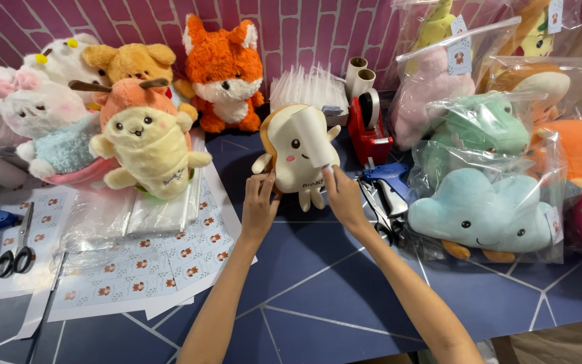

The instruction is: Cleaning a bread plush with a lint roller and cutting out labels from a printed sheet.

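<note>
Both hands reach forward over a dark blue table (318, 283) to a toast-shaped plush toy (296, 158) that stands upright near the middle of the table, in front of a red tape dispenser (369, 131). The left hand (259, 205) has its fingers close together and slightly curled, fingertips touching the toy's lower left side by its small arm. The right hand (345, 195) points its fingers up and pinches the lower edge of a white paper tag (314, 138) that lies across the toy's face on the right; how firmly the thumb presses I cannot tell. Just right of that hand lie a blue tagging gun (386, 174) and a pair of scissors (380, 212), near each other on the table. Farther right, a pale blue cloud plush (479, 212) sits sealed in a clear bag, with a green plush (483, 125) in another bag behind it. Left of the toast toy, a cream and orange plush (146, 138) rests on a stack of clear bags (159, 212), and an orange fox plush (223, 71) stands against the pink brick-patterned wall (304, 27). Sheets of small printed labels (143, 266) spread over the left part of the table, with a second pair of scissors (16, 253) beside them at the far left
</note>
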